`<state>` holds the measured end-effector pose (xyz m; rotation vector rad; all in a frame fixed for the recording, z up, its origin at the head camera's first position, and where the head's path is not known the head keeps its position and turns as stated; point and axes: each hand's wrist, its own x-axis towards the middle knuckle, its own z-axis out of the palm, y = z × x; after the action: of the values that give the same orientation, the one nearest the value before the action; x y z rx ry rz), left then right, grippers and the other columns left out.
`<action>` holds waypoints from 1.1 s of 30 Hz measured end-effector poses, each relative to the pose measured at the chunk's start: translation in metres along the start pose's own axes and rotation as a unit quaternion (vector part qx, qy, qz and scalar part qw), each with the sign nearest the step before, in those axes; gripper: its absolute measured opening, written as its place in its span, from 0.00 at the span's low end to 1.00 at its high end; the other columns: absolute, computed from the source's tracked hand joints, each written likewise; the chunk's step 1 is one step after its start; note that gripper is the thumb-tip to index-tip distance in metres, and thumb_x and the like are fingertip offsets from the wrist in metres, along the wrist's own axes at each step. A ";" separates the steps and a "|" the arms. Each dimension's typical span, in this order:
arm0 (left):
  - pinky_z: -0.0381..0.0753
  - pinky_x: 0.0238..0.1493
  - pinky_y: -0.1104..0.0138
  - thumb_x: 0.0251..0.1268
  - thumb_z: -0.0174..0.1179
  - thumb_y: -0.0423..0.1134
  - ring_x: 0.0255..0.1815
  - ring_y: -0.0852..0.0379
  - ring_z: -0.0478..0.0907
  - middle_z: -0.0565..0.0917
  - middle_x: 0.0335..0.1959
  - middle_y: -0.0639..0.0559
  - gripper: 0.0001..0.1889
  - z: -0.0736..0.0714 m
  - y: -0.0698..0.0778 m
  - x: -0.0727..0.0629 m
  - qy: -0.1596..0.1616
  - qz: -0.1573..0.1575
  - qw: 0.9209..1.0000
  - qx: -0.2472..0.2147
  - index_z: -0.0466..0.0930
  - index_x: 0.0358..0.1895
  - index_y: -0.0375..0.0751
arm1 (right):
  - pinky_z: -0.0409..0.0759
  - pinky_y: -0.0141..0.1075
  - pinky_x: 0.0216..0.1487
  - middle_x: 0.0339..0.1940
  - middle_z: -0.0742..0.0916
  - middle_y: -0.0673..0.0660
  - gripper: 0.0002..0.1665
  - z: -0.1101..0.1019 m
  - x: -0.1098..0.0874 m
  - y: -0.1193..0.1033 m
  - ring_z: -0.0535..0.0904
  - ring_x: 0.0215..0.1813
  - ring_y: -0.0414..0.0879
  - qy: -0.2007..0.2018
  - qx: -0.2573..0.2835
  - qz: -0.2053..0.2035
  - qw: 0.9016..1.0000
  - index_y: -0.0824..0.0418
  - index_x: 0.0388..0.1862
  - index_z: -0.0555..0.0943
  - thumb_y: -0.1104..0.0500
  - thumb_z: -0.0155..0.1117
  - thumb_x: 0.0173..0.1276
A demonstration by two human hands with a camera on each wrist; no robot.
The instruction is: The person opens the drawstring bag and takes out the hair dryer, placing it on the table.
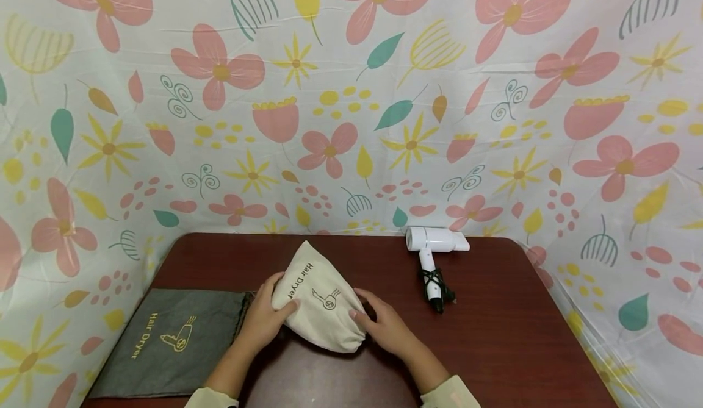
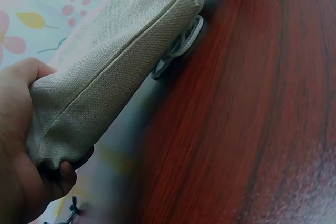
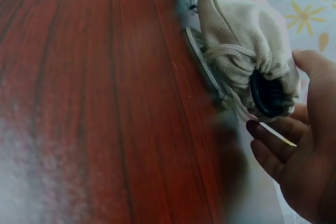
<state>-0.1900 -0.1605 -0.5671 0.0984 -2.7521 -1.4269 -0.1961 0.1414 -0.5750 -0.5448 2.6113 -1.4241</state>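
Note:
A beige drawstring bag [image 1: 324,307] printed "Hair Dryer" is held above the table, bulging with something inside. My left hand [image 1: 263,316] grips its left end, thumb on the printed face and fingers beneath. At the gathered mouth, my right hand [image 1: 387,325] holds the other end, its thumb on top and fingers curved under. Through the puckered opening in the right wrist view, a black ribbed part [image 3: 269,95] shows; most of the contents are hidden by the cloth. A pale drawstring [image 2: 184,43] hangs in a loop below the bag.
A grey drawstring bag [image 1: 187,341], also printed "Hair Dryer", lies flat at the table's left. Toward the back right lies a white hair dryer [image 1: 436,240], its black cord [image 1: 434,280] wrapped round the handle. A flowered cloth [image 1: 340,152] surrounds the dark red table [image 1: 494,335].

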 end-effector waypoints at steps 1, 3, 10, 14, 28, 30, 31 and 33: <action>0.73 0.55 0.54 0.61 0.68 0.57 0.57 0.48 0.76 0.69 0.72 0.48 0.42 0.000 0.000 0.000 -0.002 0.001 1.000 0.002 0.59 0.77 0.59 | 0.74 0.47 0.67 0.60 0.84 0.44 0.35 0.001 0.000 0.000 0.77 0.64 0.44 0.006 -0.004 0.001 1.000 0.49 0.74 0.71 0.38 0.61 0.73; 0.73 0.55 0.54 0.61 0.68 0.59 0.57 0.49 0.76 0.69 0.72 0.49 0.42 0.000 0.001 -0.001 -0.004 0.005 1.000 0.004 0.59 0.77 0.60 | 0.72 0.51 0.68 0.60 0.84 0.44 0.34 0.001 -0.001 -0.001 0.76 0.66 0.47 0.015 -0.012 0.005 1.000 0.47 0.73 0.72 0.38 0.62 0.72; 0.73 0.59 0.52 0.60 0.69 0.57 0.59 0.50 0.76 0.71 0.71 0.50 0.41 0.000 0.005 -0.003 -0.005 0.034 0.999 0.006 0.62 0.76 0.58 | 0.78 0.42 0.62 0.62 0.84 0.49 0.30 0.002 -0.001 -0.001 0.80 0.62 0.44 0.006 0.030 0.012 0.999 0.43 0.71 0.72 0.40 0.62 0.73; 0.72 0.62 0.51 0.60 0.70 0.55 0.61 0.50 0.75 0.72 0.71 0.50 0.41 -0.001 0.009 -0.003 -0.007 0.048 0.999 -0.005 0.63 0.75 0.56 | 0.83 0.34 0.50 0.63 0.83 0.59 0.30 0.001 -0.001 -0.003 0.84 0.53 0.42 -0.029 0.147 0.026 0.988 0.50 0.73 0.70 0.49 0.62 0.75; 0.74 0.57 0.55 0.62 0.68 0.57 0.54 0.55 0.76 0.74 0.67 0.53 0.38 -0.001 0.015 0.002 -0.044 0.046 0.997 -0.038 0.64 0.74 0.59 | 0.84 0.39 0.48 0.53 0.85 0.60 0.32 0.003 -0.005 -0.007 0.86 0.46 0.45 -0.090 0.297 0.069 0.948 0.63 0.75 0.64 0.54 0.59 0.77; 0.74 0.54 0.57 0.62 0.68 0.58 0.51 0.57 0.76 0.76 0.64 0.53 0.37 0.000 0.015 0.003 -0.051 0.041 0.997 -0.046 0.64 0.74 0.62 | 0.84 0.39 0.48 0.53 0.85 0.58 0.33 0.003 -0.006 -0.006 0.86 0.47 0.45 -0.089 0.305 0.071 0.945 0.63 0.75 0.64 0.55 0.60 0.76; 0.74 0.53 0.57 0.62 0.68 0.58 0.50 0.57 0.76 0.77 0.63 0.53 0.37 0.001 0.015 0.003 -0.053 0.039 0.997 -0.050 0.64 0.73 0.63 | 0.84 0.39 0.48 0.54 0.84 0.58 0.33 0.004 -0.006 -0.006 0.86 0.47 0.45 -0.086 0.310 0.072 0.944 0.64 0.74 0.64 0.55 0.61 0.75; 0.75 0.51 0.58 0.63 0.68 0.59 0.47 0.57 0.77 0.79 0.60 0.52 0.36 0.002 0.015 0.004 -0.057 0.032 0.996 -0.060 0.64 0.72 0.65 | 0.84 0.38 0.48 0.54 0.84 0.58 0.34 0.005 -0.008 -0.006 0.86 0.47 0.44 -0.080 0.318 0.072 0.942 0.64 0.74 0.64 0.56 0.62 0.74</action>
<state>-0.1948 -0.1506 -0.5556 -0.0772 -2.7213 -1.6249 -0.1863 0.1375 -0.5735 -0.3499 1.8585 -1.9366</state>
